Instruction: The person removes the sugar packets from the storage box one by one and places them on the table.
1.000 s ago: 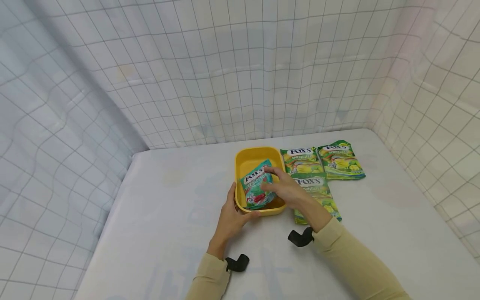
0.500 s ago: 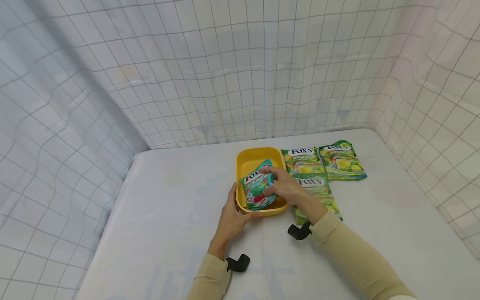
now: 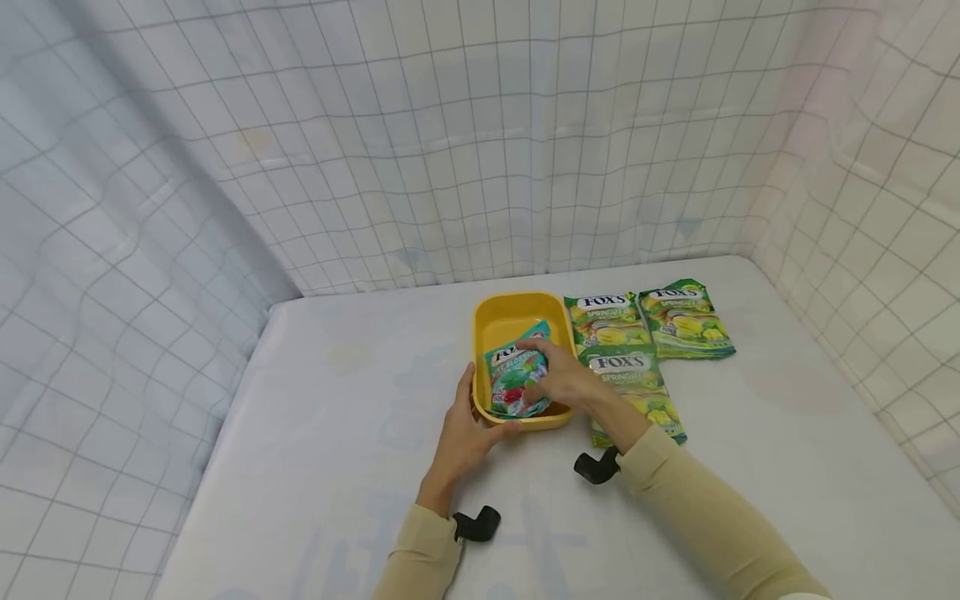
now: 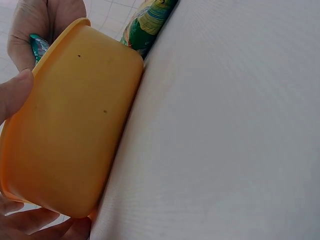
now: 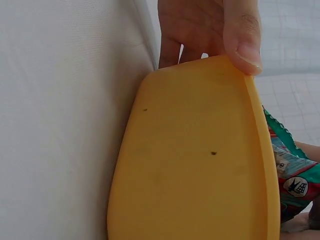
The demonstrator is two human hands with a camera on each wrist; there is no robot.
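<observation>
My left hand (image 3: 461, 437) holds a yellow plastic tub (image 3: 510, 312) at its near left corner. The thumb lies on the near rim and the fingers reach along the left side; in the right wrist view the tub's outer wall (image 5: 195, 150) shows below that thumb. Inside the tub lies a teal Fox's candy bag (image 3: 510, 385), tilted, its top pointing to the far right. My right hand (image 3: 566, 377) reaches in over the right rim and grips the bag's right side between thumb and fingers. The bag's underside is hidden.
Right of the tub lie green Fox's Spring Tea bags: one (image 3: 607, 310) behind, another (image 3: 686, 323) at the far right, a third (image 3: 637, 387) in front, partly under my right forearm. They rest on a white-covered table (image 3: 337, 400). Checked cloth walls (image 3: 465, 150) surround it.
My right thumb has slid down the bag and the index finger a little left. The bag looks more crumpled on its right side. The tub and my left hand stay in place.
</observation>
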